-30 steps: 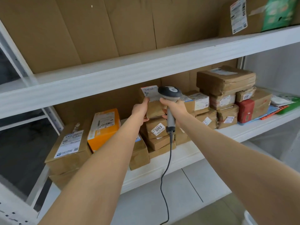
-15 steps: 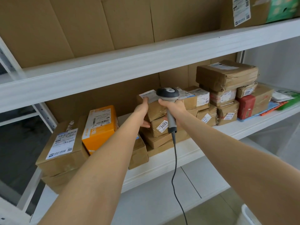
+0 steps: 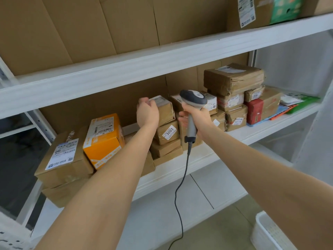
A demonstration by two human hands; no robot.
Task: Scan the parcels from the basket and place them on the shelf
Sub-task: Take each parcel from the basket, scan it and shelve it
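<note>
From my seat, the left hand (image 3: 147, 113) sits cupped against the left side of the parcel (image 3: 164, 112), which tops a small stack on the middle shelf (image 3: 261, 129). The blur keeps me from telling whether the fingers grip it or only steady it. I read this as squaring the parcel so it won't slide off the box (image 3: 168, 132) under it, whose white sticker reads "3003". The right hand (image 3: 198, 118) is wrapped round the scanner (image 3: 193, 100) grip, head tipped away from the parcel and its cable (image 3: 180, 186) hanging below the shelf, held ready, I'd guess, for the next scan. The orange box (image 3: 103, 141) to the left carries a barcode label too small to read. The white basket (image 3: 264, 230) shows at the lower right corner, its contents hidden
</note>
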